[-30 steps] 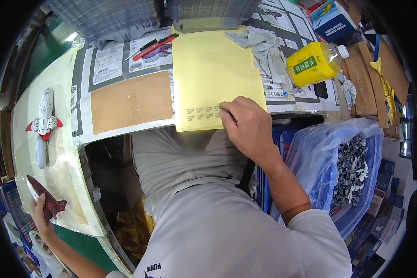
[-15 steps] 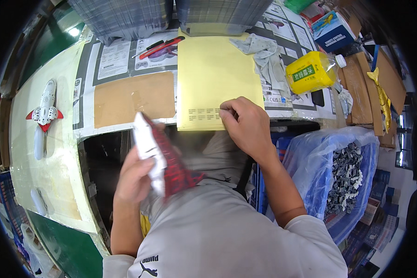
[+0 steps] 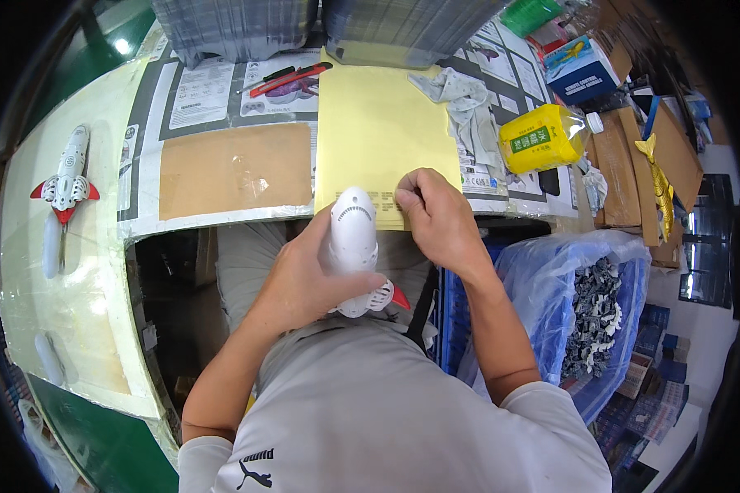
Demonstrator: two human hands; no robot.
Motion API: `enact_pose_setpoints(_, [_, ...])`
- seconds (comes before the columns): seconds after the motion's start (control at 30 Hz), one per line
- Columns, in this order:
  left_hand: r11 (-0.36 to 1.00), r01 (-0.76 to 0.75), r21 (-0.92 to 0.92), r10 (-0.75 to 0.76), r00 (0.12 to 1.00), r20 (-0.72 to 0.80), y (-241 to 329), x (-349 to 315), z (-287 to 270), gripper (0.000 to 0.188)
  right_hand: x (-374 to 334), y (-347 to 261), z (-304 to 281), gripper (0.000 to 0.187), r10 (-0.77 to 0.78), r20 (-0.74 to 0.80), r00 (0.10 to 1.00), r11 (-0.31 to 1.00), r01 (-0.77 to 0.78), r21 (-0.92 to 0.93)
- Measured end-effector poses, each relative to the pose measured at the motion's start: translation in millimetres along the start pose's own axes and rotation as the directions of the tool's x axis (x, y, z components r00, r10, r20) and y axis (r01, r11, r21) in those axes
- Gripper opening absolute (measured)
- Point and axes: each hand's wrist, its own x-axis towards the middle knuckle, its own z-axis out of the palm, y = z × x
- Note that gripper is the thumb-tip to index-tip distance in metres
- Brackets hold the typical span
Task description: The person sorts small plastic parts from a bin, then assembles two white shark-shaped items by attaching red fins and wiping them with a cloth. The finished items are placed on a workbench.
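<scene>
A white toy space shuttle (image 3: 353, 238) with red wing tips is in my left hand (image 3: 298, 275), whose fingers and thumb wrap round its body. Its rounded nose points away from me, over the near edge of a stack of yellow sticker sheets (image 3: 386, 123). Small dark print runs in rows along that near edge. At the sheet's near right corner, my right hand (image 3: 440, 215) is closed, thumb pressed against the curled index finger. Whatever its fingertips pinch is too small or hidden to make out.
Another white shuttle (image 3: 67, 177) lies on the left table. Behind the yellow sheets stand grey plastic bins (image 3: 395, 33); a red cutter knife (image 3: 292, 78) lies left of them. A rag (image 3: 460, 103) and yellow bottle (image 3: 543, 140) are right. A lined blue crate (image 3: 526, 296) holds dark parts.
My left hand has brought the shuttle up and to the right, turning its white nose away from me. My right hand stays near the sheet's corner with its fingers drawn together.
</scene>
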Motion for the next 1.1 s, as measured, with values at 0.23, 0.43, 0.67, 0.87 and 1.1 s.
enact_pose_setpoints(0.23, [0.999, -0.011, 0.039, 0.012, 1.0, -0.009, -5, -4, 1, 0.104, -12, -10, 4, 0.02, -0.109, -0.057, 0.992, 0.977, 0.096, -0.191])
enact_pose_setpoints(0.43, [0.999, -0.043, 0.032, 0.043, 0.999, -0.009, -8, -3, 4, 0.106, -8, -13, 5, 0.016, 0.029, -0.039, 0.999, 0.994, -0.033, -0.102])
enact_pose_setpoints(0.67, [0.999, -0.003, 0.033, 0.003, 1.0, 0.006, -5, -4, 1, 0.107, 2, -10, 9, 0.016, 0.03, -0.02, 0.999, 0.991, -0.033, -0.126])
enact_pose_setpoints(0.87, [1.0, -0.008, -0.011, 0.008, 1.0, 0.01, -8, -4, 0, 0.106, -8, -4, 8, 0.021, 0.012, -0.034, 0.999, 0.997, -0.015, -0.082])
enact_pose_setpoints(1.1, [1.0, -0.014, -0.012, 0.014, 1.0, 0.021, -10, -1, 0, 0.105, -4, -11, 7, 0.018, 0.061, -0.034, 0.998, 0.998, -0.062, -0.029])
